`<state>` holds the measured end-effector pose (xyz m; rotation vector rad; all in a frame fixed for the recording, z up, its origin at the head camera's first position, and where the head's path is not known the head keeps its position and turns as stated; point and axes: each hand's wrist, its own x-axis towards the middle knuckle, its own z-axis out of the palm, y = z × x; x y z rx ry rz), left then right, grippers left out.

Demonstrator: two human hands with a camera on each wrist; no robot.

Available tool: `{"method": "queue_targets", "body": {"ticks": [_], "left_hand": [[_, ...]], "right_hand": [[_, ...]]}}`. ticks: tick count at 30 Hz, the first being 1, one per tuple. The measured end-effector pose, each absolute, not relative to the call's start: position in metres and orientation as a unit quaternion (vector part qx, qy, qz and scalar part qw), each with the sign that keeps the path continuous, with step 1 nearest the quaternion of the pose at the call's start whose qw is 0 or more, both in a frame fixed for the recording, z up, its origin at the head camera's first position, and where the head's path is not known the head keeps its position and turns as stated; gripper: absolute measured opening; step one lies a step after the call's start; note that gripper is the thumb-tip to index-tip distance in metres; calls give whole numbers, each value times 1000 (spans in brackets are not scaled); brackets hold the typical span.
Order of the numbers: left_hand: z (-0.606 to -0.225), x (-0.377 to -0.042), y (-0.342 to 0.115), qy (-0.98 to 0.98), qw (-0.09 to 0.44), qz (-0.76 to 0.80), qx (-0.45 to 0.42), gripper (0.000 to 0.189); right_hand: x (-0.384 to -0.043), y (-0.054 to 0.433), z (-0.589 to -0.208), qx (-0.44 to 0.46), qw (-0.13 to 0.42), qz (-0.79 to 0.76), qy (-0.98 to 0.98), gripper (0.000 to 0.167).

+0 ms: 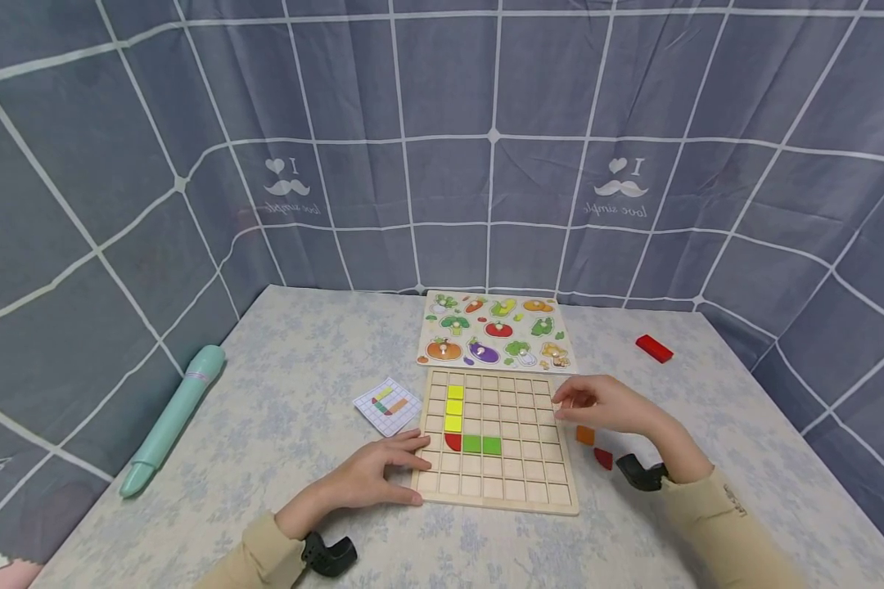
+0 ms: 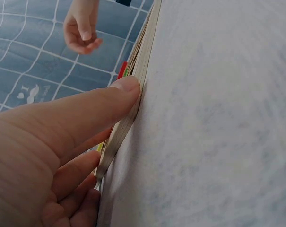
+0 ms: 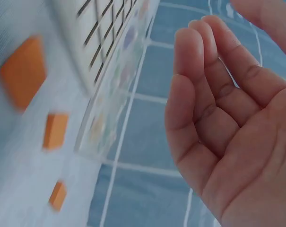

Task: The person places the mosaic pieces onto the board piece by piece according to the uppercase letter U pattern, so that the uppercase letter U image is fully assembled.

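A wooden grid board [image 1: 519,470] lies flat on the table. Three yellow squares [image 1: 453,407] form a column in it, with a red rounded piece [image 1: 453,442] below and two green squares [image 1: 481,444] beside that. My left hand [image 1: 376,470] rests at the board's left edge; its thumb [image 2: 126,85] touches the side. Over the right edge is my right hand [image 1: 607,403], fingers loosely bent and palm bare in the right wrist view. Below it lie orange pieces [image 3: 55,131] and a dark red piece [image 1: 602,459]. A pattern card [image 1: 387,406] lies left of the board.
A vegetable peg puzzle [image 1: 497,330] lies just behind the grid board. Back right is a red block [image 1: 654,348]; a long teal pen-shaped object [image 1: 173,421] lies at the far left. A blue checked curtain [image 1: 449,180] surrounds the table's back and sides.
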<state>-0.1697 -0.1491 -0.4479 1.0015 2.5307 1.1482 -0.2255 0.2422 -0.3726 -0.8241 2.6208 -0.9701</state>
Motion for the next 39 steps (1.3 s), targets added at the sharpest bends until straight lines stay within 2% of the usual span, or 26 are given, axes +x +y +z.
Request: {"method": "queue_targets", "body": {"ticks": [8, 14, 22, 39], "left_hand": [[-449, -170, -149, 855, 94, 384, 336, 48], [-447, -169, -148, 853, 102, 390, 331, 48], [-447, -169, -148, 854, 104, 391, 327, 48], [-447, -168, -148, 848, 100, 399, 335, 47]], "right_hand": [[-220, 275, -384, -252, 108, -343, 898, 32], [-218, 286, -393, -229, 114, -347, 902, 27], [-216, 296, -406, -247, 150, -378, 880, 24], [-219, 302, -421, -210, 207, -377, 878, 24]]}}
